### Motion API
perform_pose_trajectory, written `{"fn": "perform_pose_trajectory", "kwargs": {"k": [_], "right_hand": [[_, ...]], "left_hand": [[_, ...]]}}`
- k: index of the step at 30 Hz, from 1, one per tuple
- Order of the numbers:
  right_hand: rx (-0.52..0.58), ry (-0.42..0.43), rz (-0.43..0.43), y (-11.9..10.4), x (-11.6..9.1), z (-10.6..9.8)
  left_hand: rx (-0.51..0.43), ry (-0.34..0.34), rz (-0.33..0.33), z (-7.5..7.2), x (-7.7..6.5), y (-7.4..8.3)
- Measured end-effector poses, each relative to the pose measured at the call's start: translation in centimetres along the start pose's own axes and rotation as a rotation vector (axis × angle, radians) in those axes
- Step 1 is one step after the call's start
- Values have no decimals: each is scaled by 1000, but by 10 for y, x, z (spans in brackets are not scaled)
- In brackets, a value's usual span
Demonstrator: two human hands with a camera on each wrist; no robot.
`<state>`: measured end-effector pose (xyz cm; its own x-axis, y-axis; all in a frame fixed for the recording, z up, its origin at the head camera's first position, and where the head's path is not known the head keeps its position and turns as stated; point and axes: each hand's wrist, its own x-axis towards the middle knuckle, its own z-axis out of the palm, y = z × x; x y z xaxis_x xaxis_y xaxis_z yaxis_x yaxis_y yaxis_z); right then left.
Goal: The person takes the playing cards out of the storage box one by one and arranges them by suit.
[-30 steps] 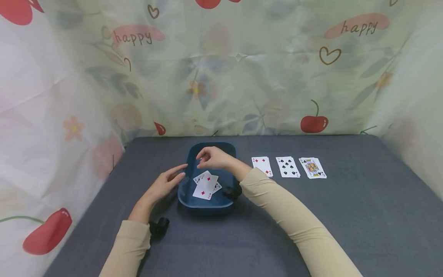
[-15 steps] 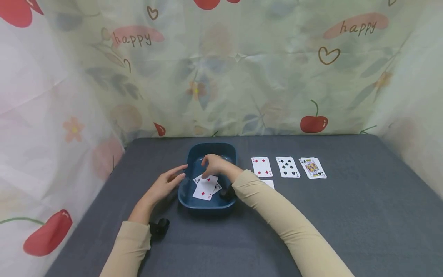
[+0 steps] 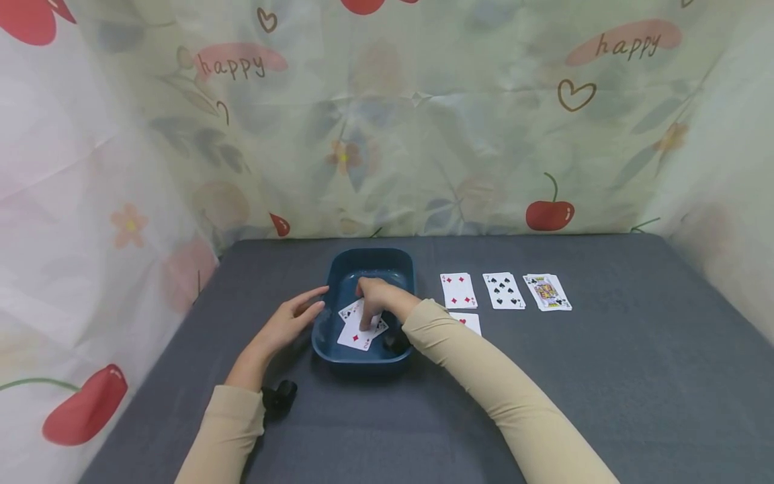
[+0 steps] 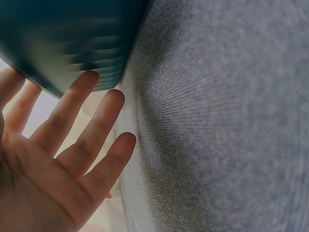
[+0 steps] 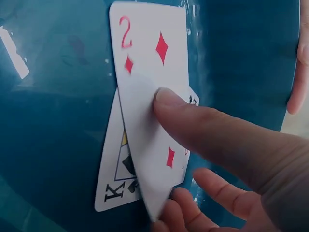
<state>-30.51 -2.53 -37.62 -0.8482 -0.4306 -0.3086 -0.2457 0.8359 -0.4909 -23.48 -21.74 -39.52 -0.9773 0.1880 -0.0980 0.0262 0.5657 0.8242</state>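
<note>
A blue plastic bin [image 3: 363,359] holds two crossed playing cards: a two of diamonds [image 5: 145,96] on top, a king of spades [image 5: 111,188] partly covered below it. My right hand [image 3: 387,297] reaches into the bin. Its thumb [image 5: 188,118] lies on the face of the two of diamonds while the other fingers are at the card's near edge, where one corner bends up. My left hand [image 3: 289,321] is at the bin's left side, fingers spread and fairly straight, fingertips at the rim; in the left wrist view the palm [image 4: 38,179] holds nothing.
Right of the bin, a row of face-up cards lies on the grey cloth: four of diamonds [image 3: 458,290], seven of spades [image 3: 504,291] and a king [image 3: 547,293], each with cards beneath. A red-suited card [image 3: 469,320] shows partly behind the right sleeve.
My right hand has come down and nearer from the bin's far part onto the two of diamonds. The red-suited card beside the sleeve has come into view. My left hand stays put.
</note>
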Motion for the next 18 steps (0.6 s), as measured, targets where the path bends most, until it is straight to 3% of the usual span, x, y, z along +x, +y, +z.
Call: {"fn": "perform_pose_trajectory", "kwargs": {"k": [9, 18], "right_hand": [[25, 11, -6, -1, -3, -2], [60, 26, -137, -11, -15, -22]], "left_hand": [[10, 3, -19, 2, 1, -2], [-6, -15, 8, -1, -3, 2]]}}
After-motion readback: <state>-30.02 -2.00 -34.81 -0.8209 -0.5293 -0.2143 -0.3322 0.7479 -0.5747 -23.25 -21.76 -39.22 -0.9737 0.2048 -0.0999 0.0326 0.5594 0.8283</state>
